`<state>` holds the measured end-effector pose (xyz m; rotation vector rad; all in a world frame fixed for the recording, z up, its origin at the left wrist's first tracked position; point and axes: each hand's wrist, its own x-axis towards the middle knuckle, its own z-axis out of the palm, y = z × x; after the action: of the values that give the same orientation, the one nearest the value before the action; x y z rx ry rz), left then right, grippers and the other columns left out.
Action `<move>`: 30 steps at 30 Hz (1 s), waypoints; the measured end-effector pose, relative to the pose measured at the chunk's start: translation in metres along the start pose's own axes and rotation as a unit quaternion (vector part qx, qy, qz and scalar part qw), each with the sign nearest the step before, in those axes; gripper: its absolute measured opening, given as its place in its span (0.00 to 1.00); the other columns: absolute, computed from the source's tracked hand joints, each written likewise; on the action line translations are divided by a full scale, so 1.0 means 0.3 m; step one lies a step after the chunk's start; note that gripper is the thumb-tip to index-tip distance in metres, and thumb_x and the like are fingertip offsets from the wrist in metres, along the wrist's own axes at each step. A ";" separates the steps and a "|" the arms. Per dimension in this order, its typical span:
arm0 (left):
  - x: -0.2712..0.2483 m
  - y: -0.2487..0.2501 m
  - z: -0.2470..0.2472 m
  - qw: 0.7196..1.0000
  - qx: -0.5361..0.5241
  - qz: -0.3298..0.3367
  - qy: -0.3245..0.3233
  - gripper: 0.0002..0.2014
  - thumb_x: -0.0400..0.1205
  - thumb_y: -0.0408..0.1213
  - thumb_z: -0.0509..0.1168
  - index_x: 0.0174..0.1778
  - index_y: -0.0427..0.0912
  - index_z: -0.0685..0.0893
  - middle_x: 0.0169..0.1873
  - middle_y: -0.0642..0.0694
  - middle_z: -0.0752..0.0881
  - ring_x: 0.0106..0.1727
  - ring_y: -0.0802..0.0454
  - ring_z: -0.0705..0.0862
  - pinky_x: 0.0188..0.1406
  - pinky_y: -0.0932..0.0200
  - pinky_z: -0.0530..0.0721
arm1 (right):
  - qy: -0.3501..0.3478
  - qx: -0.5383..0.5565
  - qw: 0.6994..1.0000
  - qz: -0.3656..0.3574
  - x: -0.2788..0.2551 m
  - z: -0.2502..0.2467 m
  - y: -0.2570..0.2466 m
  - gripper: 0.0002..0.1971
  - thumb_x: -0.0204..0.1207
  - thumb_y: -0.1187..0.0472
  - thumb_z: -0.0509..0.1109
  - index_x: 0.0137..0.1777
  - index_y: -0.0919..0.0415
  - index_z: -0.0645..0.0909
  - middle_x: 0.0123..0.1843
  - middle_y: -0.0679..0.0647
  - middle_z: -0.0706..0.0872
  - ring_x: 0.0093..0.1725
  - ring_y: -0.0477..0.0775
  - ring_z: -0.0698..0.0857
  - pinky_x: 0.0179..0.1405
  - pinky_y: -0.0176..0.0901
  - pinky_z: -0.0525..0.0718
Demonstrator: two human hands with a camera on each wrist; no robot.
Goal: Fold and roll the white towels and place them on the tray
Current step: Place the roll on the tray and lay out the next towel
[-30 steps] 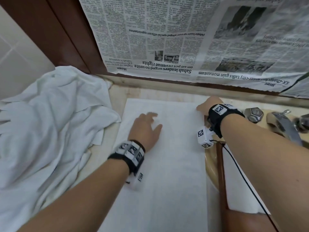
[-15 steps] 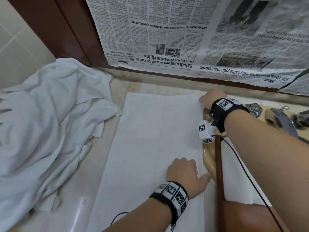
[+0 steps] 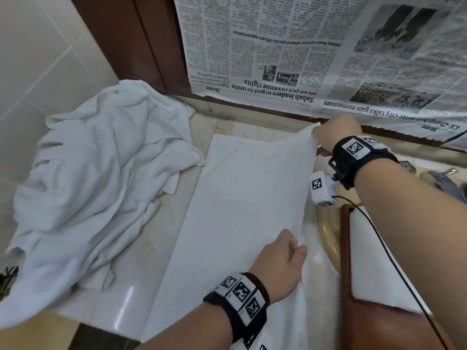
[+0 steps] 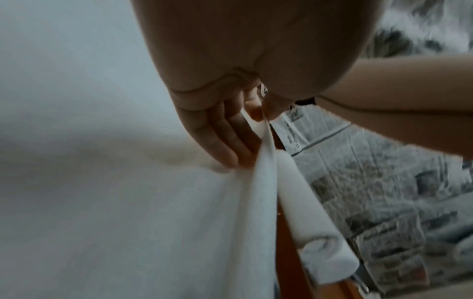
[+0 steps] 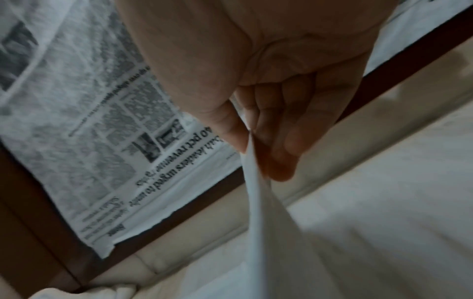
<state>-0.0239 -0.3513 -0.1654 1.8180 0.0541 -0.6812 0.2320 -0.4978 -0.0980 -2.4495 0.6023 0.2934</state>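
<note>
— How is the flat white towel (image 3: 235,198) laid?
— Smooth, spread long on the glossy desk (image 3: 106,309).
— The hands?
— Its right edge is pinched by the left hand (image 3: 278,266) near, and the right hand (image 3: 333,133) at the far corner.

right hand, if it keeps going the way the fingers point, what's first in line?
Likely the newspaper hung just past the counter's back edge; the right hand pinches the flat towel corner and points that way. Depth unclear.
</note>
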 end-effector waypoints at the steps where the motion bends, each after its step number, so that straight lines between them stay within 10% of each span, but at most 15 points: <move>1: -0.022 0.001 -0.036 1.000 -0.022 -0.005 0.008 0.14 0.90 0.54 0.56 0.46 0.48 0.70 0.35 0.41 0.87 0.38 0.43 0.88 0.49 0.42 0.88 | -0.005 0.017 1.000 -0.011 -0.010 0.000 -0.031 0.11 0.78 0.61 0.64 0.46 0.68 0.85 0.35 0.61 0.92 0.33 0.60 0.93 0.39 0.51 0.93; 6: -0.132 -0.020 -0.208 0.988 -0.079 -0.006 0.130 0.14 0.92 0.53 0.55 0.49 0.46 0.71 0.28 0.52 0.74 0.25 0.56 0.71 0.27 0.57 0.75 | -0.040 0.098 0.993 -0.056 -0.069 0.078 -0.192 0.13 0.81 0.59 0.64 0.50 0.70 0.85 0.35 0.62 0.92 0.31 0.59 0.93 0.42 0.58 0.94; 12: -0.154 -0.148 -0.353 0.945 -0.088 -0.087 0.304 0.14 0.87 0.59 0.61 0.56 0.52 0.76 0.36 0.59 0.80 0.36 0.58 0.81 0.38 0.58 0.78 | -0.102 0.055 0.987 -0.110 -0.122 0.325 -0.304 0.14 0.83 0.57 0.62 0.50 0.63 0.87 0.44 0.59 0.94 0.45 0.63 0.94 0.52 0.60 0.93; 17: -0.118 -0.247 -0.396 0.948 0.016 -0.166 0.271 0.24 0.84 0.53 0.69 0.72 0.45 0.74 0.55 0.56 0.82 0.56 0.54 0.83 0.54 0.63 0.77 | -0.165 -0.196 0.939 -0.230 -0.173 0.530 -0.254 0.21 0.84 0.51 0.67 0.77 0.45 0.80 0.84 0.49 0.73 0.76 0.61 0.78 0.70 0.47 0.77; 22: -0.091 -0.270 -0.411 0.949 0.123 -0.158 0.245 0.25 0.87 0.49 0.66 0.76 0.44 0.70 0.68 0.47 0.78 0.67 0.49 0.80 0.58 0.61 0.75 | -0.167 -0.304 0.903 -0.253 -0.190 0.598 -0.207 0.38 0.76 0.38 0.74 0.85 0.38 0.66 0.89 0.52 0.57 0.81 0.65 0.69 0.74 0.55 0.75; 30: -0.058 -0.289 -0.509 0.962 0.178 -0.110 0.175 0.19 0.84 0.51 0.69 0.66 0.45 0.79 0.57 0.48 0.83 0.57 0.48 0.82 0.52 0.56 0.77 | -0.106 -0.312 0.931 -0.158 -0.175 0.508 -0.015 0.41 0.77 0.30 0.67 0.87 0.40 0.60 0.89 0.59 0.57 0.78 0.73 0.73 0.73 0.60 0.77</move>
<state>-0.0055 -0.1796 -0.2018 2.2895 0.3970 -0.5374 0.1780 -0.3851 -0.2000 -3.0041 -0.0022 0.6899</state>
